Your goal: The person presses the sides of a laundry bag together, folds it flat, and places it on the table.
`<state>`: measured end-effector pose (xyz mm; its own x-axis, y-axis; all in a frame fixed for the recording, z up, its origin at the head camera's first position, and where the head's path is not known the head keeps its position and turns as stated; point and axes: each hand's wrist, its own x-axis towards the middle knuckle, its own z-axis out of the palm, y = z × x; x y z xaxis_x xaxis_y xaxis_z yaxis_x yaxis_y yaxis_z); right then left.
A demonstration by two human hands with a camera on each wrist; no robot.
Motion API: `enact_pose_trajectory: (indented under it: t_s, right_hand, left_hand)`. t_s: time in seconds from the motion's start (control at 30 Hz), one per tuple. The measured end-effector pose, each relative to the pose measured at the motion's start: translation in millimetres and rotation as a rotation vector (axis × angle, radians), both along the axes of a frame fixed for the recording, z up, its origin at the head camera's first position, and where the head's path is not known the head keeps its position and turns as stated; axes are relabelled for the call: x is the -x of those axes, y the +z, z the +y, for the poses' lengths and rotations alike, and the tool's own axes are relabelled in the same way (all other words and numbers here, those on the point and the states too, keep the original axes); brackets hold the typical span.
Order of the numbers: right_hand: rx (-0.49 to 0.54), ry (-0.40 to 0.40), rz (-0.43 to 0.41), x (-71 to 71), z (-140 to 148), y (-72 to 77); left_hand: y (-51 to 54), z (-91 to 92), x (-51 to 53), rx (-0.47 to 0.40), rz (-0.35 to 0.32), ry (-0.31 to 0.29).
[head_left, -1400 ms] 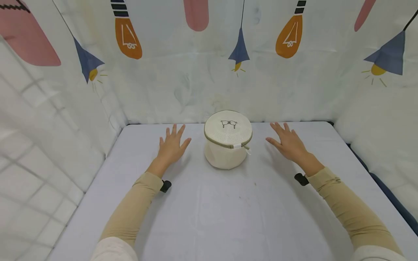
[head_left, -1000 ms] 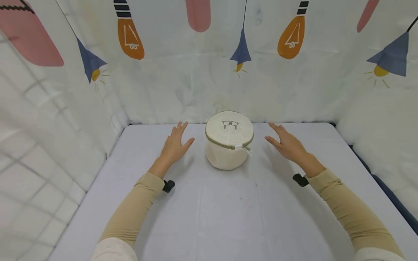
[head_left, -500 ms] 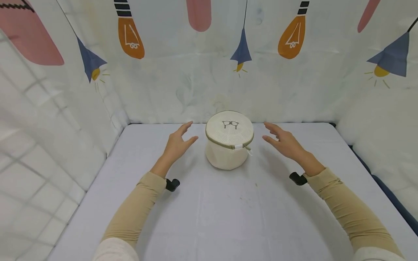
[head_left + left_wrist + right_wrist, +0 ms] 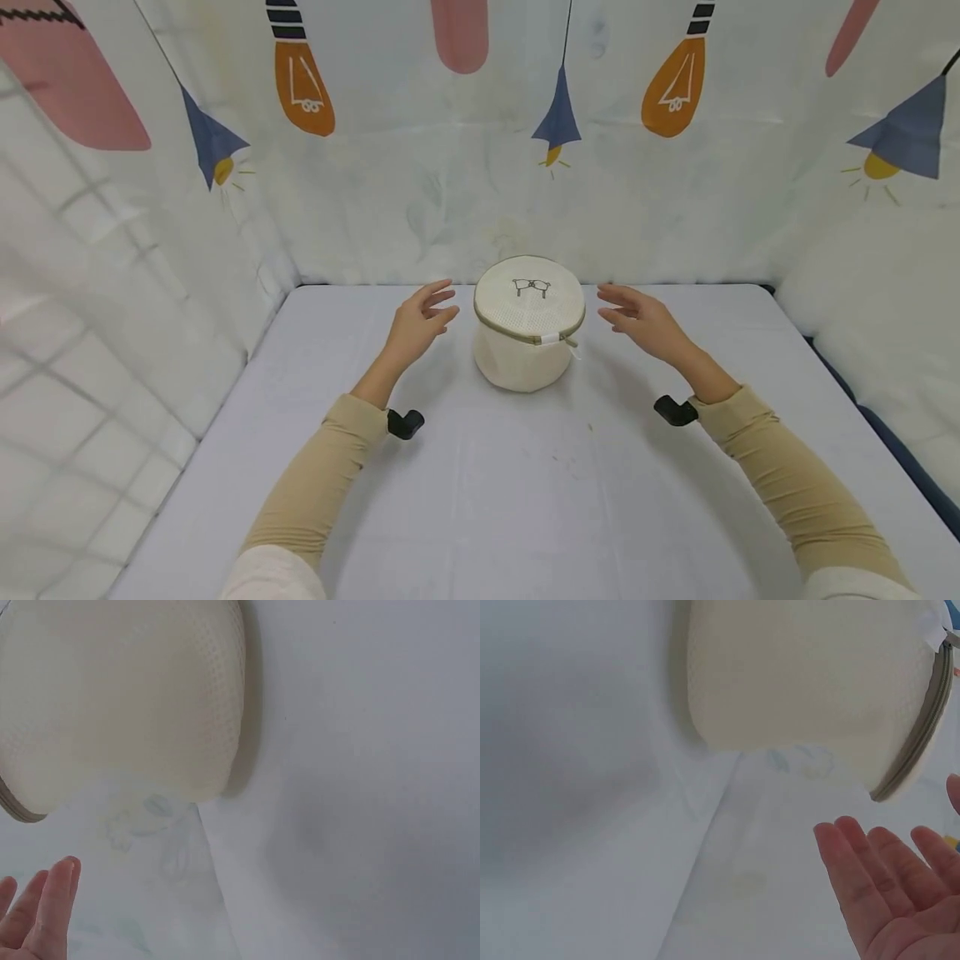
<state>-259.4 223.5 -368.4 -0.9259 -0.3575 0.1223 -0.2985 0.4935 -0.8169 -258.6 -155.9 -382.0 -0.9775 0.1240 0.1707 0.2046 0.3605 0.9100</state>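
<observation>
A white cloth backdrop point(image 4: 352, 212), printed with orange bulbs point(image 4: 303, 87) and blue lamps point(image 4: 557, 117), rose behind a pale bench point(image 4: 517, 500). Near its far edge stood a round, cream mesh laundry bag point(image 4: 522, 360), a pair of spectacles drawn on its lid point(image 4: 528, 308).

The bag lay squarely between the hands: to the right of the left hand point(image 4: 417, 323), to the left of the right hand point(image 4: 647, 323). Neither touched it. The gaps looked about even — I couldn't say which hand was nearer. Being drum-shaped and upright, the bag had no long side along the bench; its axis ran straight up, so the two sides facing the palms were much alike, apart from the zip pull point(image 4: 572, 342) on the right hand's side.

Height mattered too. Both hands hung above the bench, about level with the zip point(image 4: 921, 729) rather than the base. The right fingers point(image 4: 855, 877) were gently bent and a little apart, holding nothing; the left ones point(image 4: 56, 900) were loosely curved as well, pinching nothing — thumb apart from the rest.
</observation>
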Motion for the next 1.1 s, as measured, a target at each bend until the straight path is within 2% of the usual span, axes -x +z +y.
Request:
enact_pose_trajectory:
  t_s: [0.13,0.27,0.57,0.83,1.1]
  right_hand:
    - [0.122,0.024,-0.060,2.2,-5,0.5]
    - [0.196,0.027,-0.113,4.5,-11,1.4]
    - [0.291,-0.017,-0.256,12.6,-19,-0.3]
    - [0.331,-0.030,-0.334,14.6,-27,1.5]
    - [0.373,-0.074,-0.393,15.6,-36,0.8]
  left_hand:
    - [0.6,5.6,1.4,-0.131,-0.069,-0.025]
    - [1.7,12.0,1.6,-0.191,-0.085,-0.041]
    - [4.4,24.0,4.4,-0.266,-0.108,-0.038]
    - [6.7,32.1,5.8,-0.330,-0.155,-0.038]
    - [5.9,38.1,5.7,-0.380,-0.203,-0.010]
